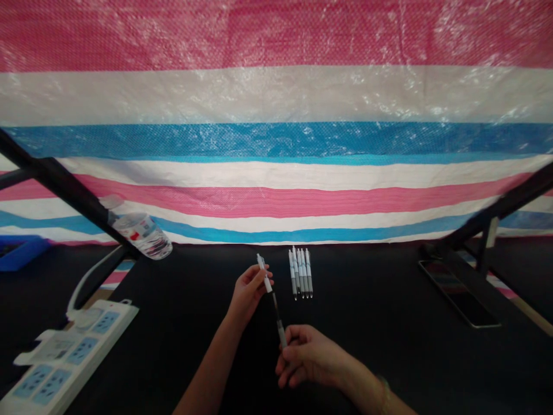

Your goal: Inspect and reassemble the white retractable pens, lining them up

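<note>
My left hand (pixel 247 293) pinches the white upper barrel (pixel 261 263) of a click pen, whose push button points up and away from me. Below it, my right hand (pixel 313 356) grips the pen's greyish front section (pixel 282 334) between thumb and fingers. The two parts are apart, and a thin dark refill (pixel 276 305) shows in the gap, roughly in line with both. To the right of my left hand, several white click pens (pixel 301 272) lie side by side on the black table, tips toward me.
A white power strip (pixel 103 340) with a plugged-in cable lies at left. Behind it, a clear plastic bottle (pixel 144 235) leans by a black frame bar (pixel 73 193). A phone (pixel 458 295) rests at right, a blue tray (pixel 21 252) far left. Striped sheeting (pixel 276 202) hangs behind.
</note>
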A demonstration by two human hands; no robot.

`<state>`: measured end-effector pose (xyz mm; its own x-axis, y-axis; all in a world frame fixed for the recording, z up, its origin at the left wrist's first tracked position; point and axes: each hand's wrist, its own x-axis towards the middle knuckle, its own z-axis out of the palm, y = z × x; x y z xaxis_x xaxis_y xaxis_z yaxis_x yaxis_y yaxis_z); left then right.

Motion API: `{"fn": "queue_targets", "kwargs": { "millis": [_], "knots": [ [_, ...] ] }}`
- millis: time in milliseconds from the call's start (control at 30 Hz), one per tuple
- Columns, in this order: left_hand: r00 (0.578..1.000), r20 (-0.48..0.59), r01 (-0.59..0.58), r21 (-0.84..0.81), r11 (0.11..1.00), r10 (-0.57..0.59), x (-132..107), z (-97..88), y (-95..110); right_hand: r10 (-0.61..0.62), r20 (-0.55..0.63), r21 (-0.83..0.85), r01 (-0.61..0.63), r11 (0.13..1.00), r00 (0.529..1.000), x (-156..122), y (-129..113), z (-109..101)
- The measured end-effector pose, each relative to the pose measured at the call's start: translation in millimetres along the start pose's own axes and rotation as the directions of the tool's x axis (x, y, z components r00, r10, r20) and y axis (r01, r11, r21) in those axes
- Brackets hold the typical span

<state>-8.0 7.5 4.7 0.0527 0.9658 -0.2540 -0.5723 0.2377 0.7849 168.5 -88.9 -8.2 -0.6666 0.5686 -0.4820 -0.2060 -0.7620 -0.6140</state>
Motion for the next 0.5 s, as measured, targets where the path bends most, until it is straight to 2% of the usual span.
{"fn": "queue_targets", "kwargs": {
  "millis": [133,233,367,500],
  "knots": [
    [0.999,-0.050,-0.019,-0.036,0.999,0.017,2.3,-3.7,3.7,0.005,0.015,-0.015,-0.005,1.000,1.000,2.2,3.7,-1.2],
    [0.999,-0.039,-0.004,-0.037,0.999,0.002,1.6,-2.1,3.5,0.006,0.019,-0.021,-0.005,1.000,1.000,2.2,3.8,-0.9],
    [0.998,0.045,0.046,0.000,0.999,-0.046,-3.0,3.8,1.8,-0.007,0.010,-0.004,0.007,1.000,1.000,1.5,1.4,0.5],
    [0.977,0.176,0.103,0.092,0.990,-0.118,-10.2,10.1,-1.5,-0.061,-0.045,0.050,0.063,0.997,0.997,2.0,-1.1,1.9]
  ]
}}
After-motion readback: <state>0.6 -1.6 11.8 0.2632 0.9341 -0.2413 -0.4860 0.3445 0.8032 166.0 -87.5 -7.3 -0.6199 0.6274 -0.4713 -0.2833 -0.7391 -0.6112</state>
